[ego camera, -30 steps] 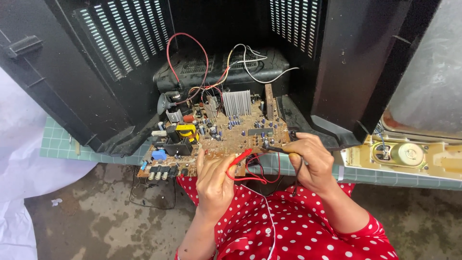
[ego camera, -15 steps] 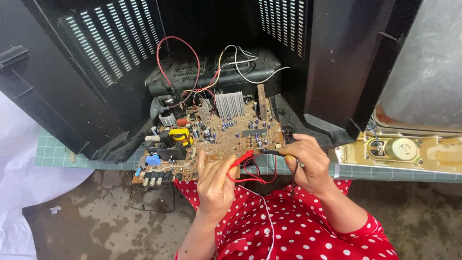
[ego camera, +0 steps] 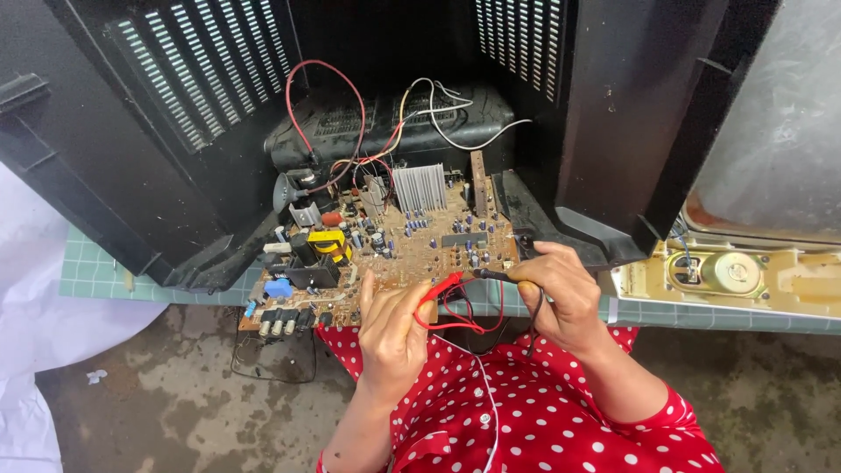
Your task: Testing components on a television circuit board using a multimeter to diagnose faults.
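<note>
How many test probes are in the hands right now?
2. A red probe is in the left hand, its tip toward the circuit board. A black probe is in the right hand, at the board's near right edge. No others show.

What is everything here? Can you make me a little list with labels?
Left hand: holds red test probe against circuit board
Right hand: holds black test probe, tip at the board's edge
Board parts: ribbed metal heat sink, yellow transformer
Behind: black open television casing
Under: green grid mat
Right: speaker
</note>
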